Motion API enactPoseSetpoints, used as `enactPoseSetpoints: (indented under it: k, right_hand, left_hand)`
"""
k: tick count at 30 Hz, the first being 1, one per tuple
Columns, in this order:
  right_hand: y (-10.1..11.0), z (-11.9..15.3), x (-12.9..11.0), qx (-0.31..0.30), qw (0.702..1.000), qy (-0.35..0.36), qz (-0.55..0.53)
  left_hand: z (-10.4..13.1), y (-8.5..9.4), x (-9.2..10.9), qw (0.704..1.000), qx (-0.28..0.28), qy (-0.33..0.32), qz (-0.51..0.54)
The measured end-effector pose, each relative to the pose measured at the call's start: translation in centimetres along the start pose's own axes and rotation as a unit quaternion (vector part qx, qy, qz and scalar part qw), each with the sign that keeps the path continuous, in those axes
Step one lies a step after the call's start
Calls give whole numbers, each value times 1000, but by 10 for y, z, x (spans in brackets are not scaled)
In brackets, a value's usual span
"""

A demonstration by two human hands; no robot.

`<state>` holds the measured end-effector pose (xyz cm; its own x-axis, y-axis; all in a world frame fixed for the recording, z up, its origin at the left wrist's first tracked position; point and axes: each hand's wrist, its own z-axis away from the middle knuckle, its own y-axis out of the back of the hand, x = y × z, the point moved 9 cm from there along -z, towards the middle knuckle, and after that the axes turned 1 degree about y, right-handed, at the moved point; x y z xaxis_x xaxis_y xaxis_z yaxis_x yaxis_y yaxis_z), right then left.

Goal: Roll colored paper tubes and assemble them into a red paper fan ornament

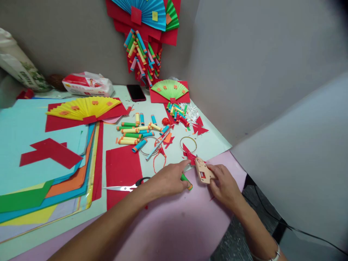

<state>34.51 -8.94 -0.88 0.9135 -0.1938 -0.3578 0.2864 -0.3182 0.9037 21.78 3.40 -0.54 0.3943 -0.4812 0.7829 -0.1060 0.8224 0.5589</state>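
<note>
Green roll (186,182) sits just below the frame's middle, pinched in your curled left hand (174,177). Your right hand (224,183) wraps snugly round the tan tool (202,172). Squeeze gently; hold both still.

The left hand (171,178) holds a green roll (186,181). The right hand (225,185) grips a beige tool (202,171) by red scraps (191,156).

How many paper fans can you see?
4: blue fan and green fan up top, yellow fan at left, lime fan right of the phone. More may be hidden above.
</note>
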Motion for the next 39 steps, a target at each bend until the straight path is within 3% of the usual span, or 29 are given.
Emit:
enactPoseSetpoints:
  k: [9,13,18,23,27,32,36,39]
  right_hand:
    - [-4,-3,6,-6,1000,-2,1]
    - [-5,-3,7,-12,1000,4,-3]
    - [3,-4,5,1,998,-12,-54]
    - [14,-2,9,25,989,-66,-128]
    - [31,10,35,113,954,-162,-226]
    - [41,17,45,167,860,-223,-428]
    - [29,12,19,84,816,-214,-531]
    - [14,14,-3,-16,828,-199,-523]
  left_hand:
    - [-23,-1,-6,1000,8,22,18]
    - [-27,-6,-13,996,-30,50,75]
    - [-28,-8,-17,993,-26,56,103]
    - [-28,-11,-17,995,-23,65,67]
    - [-28,-10,-15,996,-7,68,56]
    - [-19,-4,-10,996,29,63,58]
    - [6,12,-11,973,87,68,201]
    - [25,20,-19,943,123,96,295]
